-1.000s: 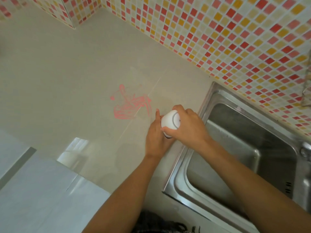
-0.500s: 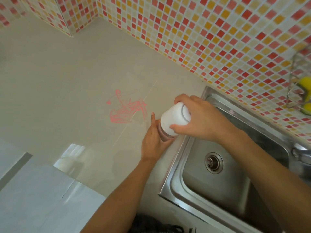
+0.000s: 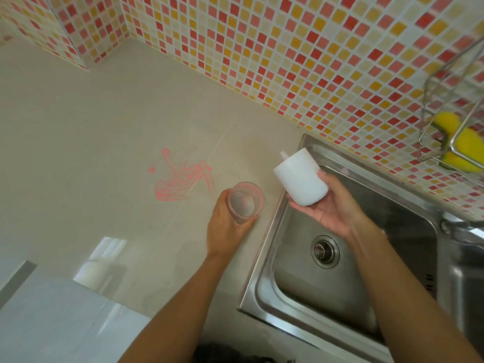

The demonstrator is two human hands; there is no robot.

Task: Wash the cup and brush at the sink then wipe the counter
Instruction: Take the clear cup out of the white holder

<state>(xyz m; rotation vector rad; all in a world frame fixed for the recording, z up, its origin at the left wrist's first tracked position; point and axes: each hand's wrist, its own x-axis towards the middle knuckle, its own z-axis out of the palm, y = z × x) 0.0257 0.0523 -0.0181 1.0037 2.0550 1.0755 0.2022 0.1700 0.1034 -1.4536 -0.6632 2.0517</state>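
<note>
A clear pinkish cup [image 3: 246, 201] stands upright on the beige counter [image 3: 78, 153], just left of the sink rim. My left hand [image 3: 225, 229] grips it from the near side. My right hand [image 3: 330, 208] holds a white cylindrical piece [image 3: 300, 178], tilted, over the left edge of the steel sink [image 3: 322, 289]; a small white tip sticks out at its far end. A pink scribbled stain [image 3: 183, 179] marks the counter left of the cup. No brush shows clearly.
The sink drain [image 3: 324, 251] lies below my right wrist. A tap [image 3: 461, 230] stands at the right. A wire rack [image 3: 453, 108] on the mosaic-tiled wall holds a yellow sponge [image 3: 463, 145]. A grey-white panel [image 3: 52, 323] lies at the lower left.
My right hand has lifted the white piece off the cup and turned it over above the sink edge. The cup's open mouth now shows in my left hand.
</note>
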